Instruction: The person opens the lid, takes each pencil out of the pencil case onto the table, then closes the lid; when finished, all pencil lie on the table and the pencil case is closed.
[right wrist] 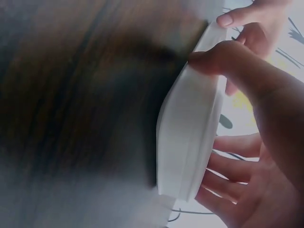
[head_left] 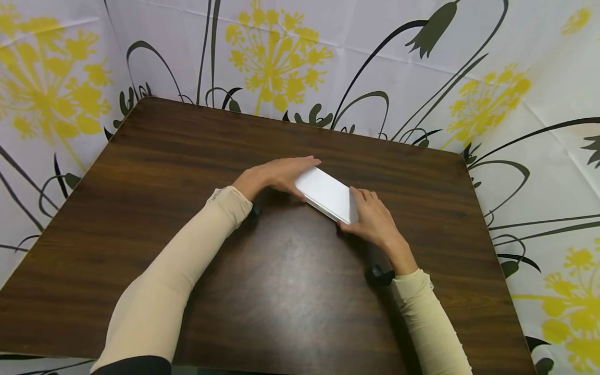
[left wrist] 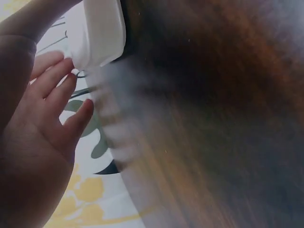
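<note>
A flat white rectangular box [head_left: 326, 194] with rounded corners lies between both hands, at a slant over the table's middle. My left hand [head_left: 283, 175] grips its far left end, thumb on the near side and fingers toward the far side. At the other end my right hand [head_left: 373, 217] holds it between thumb and fingers. In the right wrist view, the right thumb [right wrist: 213, 59] presses the side wall of the white box [right wrist: 187, 128], and a lid-like seam runs along it. The left wrist view catches one rounded end of the box [left wrist: 102, 33] beside the left fingers [left wrist: 59, 80].
A dark brown wood-grain table [head_left: 290, 291] lies beneath the hands. Behind it and along its sides hangs a white cloth [head_left: 365, 31] printed with yellow flowers and dark stems. Dark wrist devices [head_left: 379, 275] sit under the wrists.
</note>
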